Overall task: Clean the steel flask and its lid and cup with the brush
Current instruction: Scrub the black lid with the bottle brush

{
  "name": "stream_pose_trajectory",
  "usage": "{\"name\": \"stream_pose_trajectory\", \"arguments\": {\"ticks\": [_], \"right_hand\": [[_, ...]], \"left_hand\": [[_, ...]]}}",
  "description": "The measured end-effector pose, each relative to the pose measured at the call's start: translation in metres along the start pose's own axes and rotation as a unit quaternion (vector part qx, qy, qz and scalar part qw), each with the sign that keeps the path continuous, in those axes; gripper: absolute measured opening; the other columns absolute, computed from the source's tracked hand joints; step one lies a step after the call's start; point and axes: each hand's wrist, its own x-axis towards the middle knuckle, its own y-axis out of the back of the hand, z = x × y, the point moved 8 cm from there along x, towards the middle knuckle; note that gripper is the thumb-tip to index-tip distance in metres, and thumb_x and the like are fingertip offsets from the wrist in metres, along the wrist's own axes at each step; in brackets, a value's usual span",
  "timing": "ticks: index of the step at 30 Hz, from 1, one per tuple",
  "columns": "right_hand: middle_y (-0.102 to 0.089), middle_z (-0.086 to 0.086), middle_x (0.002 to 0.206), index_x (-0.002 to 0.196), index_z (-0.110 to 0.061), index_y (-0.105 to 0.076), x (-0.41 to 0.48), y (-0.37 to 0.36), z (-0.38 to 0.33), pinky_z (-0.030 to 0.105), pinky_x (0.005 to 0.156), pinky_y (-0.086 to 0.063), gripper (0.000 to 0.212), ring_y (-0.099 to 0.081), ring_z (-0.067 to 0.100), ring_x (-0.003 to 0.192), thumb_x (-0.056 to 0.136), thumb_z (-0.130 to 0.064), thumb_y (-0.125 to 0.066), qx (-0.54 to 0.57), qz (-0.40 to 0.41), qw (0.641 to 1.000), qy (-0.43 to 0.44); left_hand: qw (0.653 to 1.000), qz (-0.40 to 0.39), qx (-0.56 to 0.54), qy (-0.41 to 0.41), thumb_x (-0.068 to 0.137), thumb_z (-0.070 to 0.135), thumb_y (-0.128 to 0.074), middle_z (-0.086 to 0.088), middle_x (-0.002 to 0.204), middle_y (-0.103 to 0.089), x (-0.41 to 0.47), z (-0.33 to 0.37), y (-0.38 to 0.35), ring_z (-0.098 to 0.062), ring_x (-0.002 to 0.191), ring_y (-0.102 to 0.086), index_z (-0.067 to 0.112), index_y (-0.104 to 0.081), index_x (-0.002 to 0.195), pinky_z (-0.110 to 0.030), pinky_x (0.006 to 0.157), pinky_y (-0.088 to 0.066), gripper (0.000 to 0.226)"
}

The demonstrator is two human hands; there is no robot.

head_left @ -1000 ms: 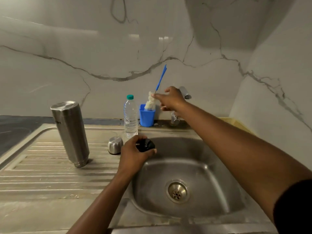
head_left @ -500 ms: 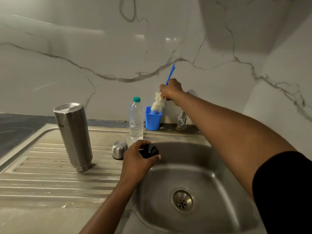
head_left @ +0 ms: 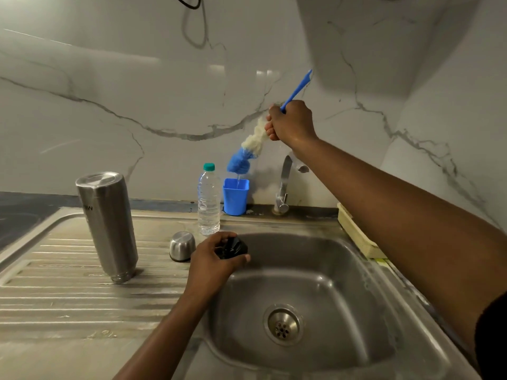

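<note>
The steel flask [head_left: 108, 223] stands upside down on the ribbed drainboard at the left. A small steel cup [head_left: 182, 246] sits mouth-down beside the basin. My left hand [head_left: 216, 263] grips the black lid [head_left: 231, 247] over the basin's near-left rim. My right hand [head_left: 292, 122] grips the blue handle of the bottle brush [head_left: 251, 148], lifted clear above the blue holder cup [head_left: 236, 196]. The brush's white and blue head points down at the holder, and a thin stream drips from it.
A clear plastic water bottle [head_left: 209, 200] with a green cap stands left of the holder. The tap [head_left: 285, 185] rises behind the steel sink basin [head_left: 343, 292]. A yellow sponge tray [head_left: 356, 233] lies at the right rim. Marble walls close the back and right.
My right hand has pulled the brush up out of the blue holder, so its whole head now hangs above it. My left hand still holds the lid in the same place.
</note>
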Motion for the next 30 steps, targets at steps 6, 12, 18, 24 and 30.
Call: {"name": "stream_pose_trajectory", "arguments": {"ticks": [6, 12, 18, 24, 30], "right_hand": [[-0.075, 0.008, 0.075, 0.098, -0.003, -0.073, -0.056, 0.049, 0.005, 0.028, 0.067, -0.064, 0.031, -0.072, 0.014, 0.062, 0.105, -0.028, -0.055, 0.075, 0.023, 0.997, 0.014], [-0.072, 0.009, 0.074, 0.095, -0.007, -0.071, -0.141, 0.087, 0.072, 0.026, 0.062, -0.059, 0.032, -0.068, 0.016, 0.064, 0.108, -0.031, -0.054, 0.186, 0.036, 0.982, -0.018], [-0.068, 0.012, 0.072, 0.096, -0.001, -0.069, -0.190, 0.085, 0.137, 0.025, 0.054, -0.049, 0.029, -0.060, 0.017, 0.058, 0.109, -0.018, -0.049, 0.301, -0.031, 0.952, -0.047], [-0.068, 0.015, 0.076, 0.100, 0.003, -0.071, -0.208, 0.087, 0.165, 0.025, 0.057, -0.051, 0.026, -0.060, 0.021, 0.064, 0.105, -0.006, -0.048, 0.323, -0.074, 0.942, -0.052], [-0.072, 0.017, 0.079, 0.096, 0.005, -0.073, -0.208, 0.094, 0.175, 0.028, 0.060, -0.058, 0.017, -0.067, 0.024, 0.067, 0.096, -0.008, -0.062, 0.290, -0.099, 0.950, -0.054]], "left_hand": [[1.000, -0.007, -0.024, 0.013, 0.072, 0.028, -0.096, 0.017, 0.110, -0.069, -0.001, -0.004, 0.000, -0.001, 0.105, -0.065, 0.040, -0.070, 0.122, -0.021, 0.082, -0.051, 0.058], [0.999, -0.009, -0.023, 0.033, 0.071, 0.029, -0.097, 0.011, 0.119, -0.068, -0.002, -0.010, -0.003, -0.011, 0.107, -0.068, 0.041, -0.066, 0.123, -0.036, 0.093, -0.058, 0.062], [0.997, 0.012, -0.044, 0.056, 0.069, 0.021, -0.098, 0.006, 0.109, -0.076, -0.004, -0.015, -0.003, -0.010, 0.102, -0.073, 0.025, -0.068, 0.120, -0.034, 0.092, -0.059, 0.059], [0.999, -0.003, -0.042, 0.025, 0.077, 0.019, -0.093, 0.015, 0.105, -0.079, -0.003, -0.005, -0.008, 0.007, 0.095, -0.072, 0.028, -0.073, 0.122, -0.008, 0.072, -0.053, 0.050], [0.998, 0.003, -0.058, 0.020, 0.079, 0.020, -0.091, 0.012, 0.113, -0.078, 0.000, -0.002, -0.009, -0.003, 0.106, -0.073, 0.032, -0.070, 0.126, -0.027, 0.089, -0.058, 0.053]]}}
